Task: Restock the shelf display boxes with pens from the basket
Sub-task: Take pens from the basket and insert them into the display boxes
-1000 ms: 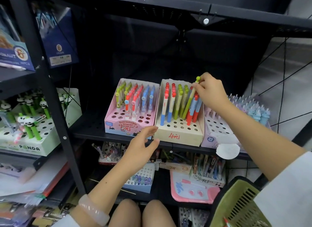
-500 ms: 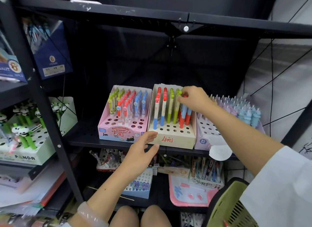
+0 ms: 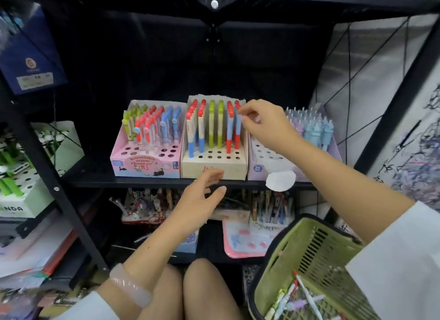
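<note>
A beige display box stands mid-shelf with upright pens in red, green and blue. My right hand is at its right rear corner, curled thumb and forefinger pinching the top of the rightmost red-capped pen. In front of the box's lower front, at the shelf edge, my left hand hovers with relaxed fingers and holds nothing. A pink box of pens stands to the left, a lilac box of pastel pens to the right. The green basket at bottom right holds several loose pens.
A black shelf upright runs down the left, with a panda pen box beyond it. A white round tag hangs off the shelf edge. The lower shelf carries pen boxes and a pink tray. My knees are below.
The tilted green pen in my right hand went down into the beige box and stands upright; that hand then shifted to the rightmost pen tops. My left hand stayed by the box front.
</note>
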A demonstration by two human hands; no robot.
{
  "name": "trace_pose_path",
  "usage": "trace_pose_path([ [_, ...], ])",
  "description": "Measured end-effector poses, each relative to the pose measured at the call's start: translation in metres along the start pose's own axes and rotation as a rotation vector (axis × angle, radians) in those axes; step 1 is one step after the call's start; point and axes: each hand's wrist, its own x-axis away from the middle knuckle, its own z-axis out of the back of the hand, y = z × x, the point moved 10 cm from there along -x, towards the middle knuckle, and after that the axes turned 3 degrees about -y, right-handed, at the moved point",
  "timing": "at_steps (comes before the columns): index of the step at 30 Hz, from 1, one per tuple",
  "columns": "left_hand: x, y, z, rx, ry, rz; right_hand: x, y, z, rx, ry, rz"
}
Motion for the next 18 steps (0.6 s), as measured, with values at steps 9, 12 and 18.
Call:
trace_pose_path([
  [9,0.036,-0.032,-0.173,-0.042,-0.357,0.042,0.23,0.144,-0.07,-0.051,-0.486,-0.325],
  [12,0.046,-0.046,-0.216,-0.073,-0.482,0.085,0.332,0.204,-0.114,0.09,-0.901,-0.458],
  [18,0.061,-0.08,-0.268,-0.177,-0.661,0.182,0.497,0.242,-0.161,0.086,-1.422,-0.578],
])
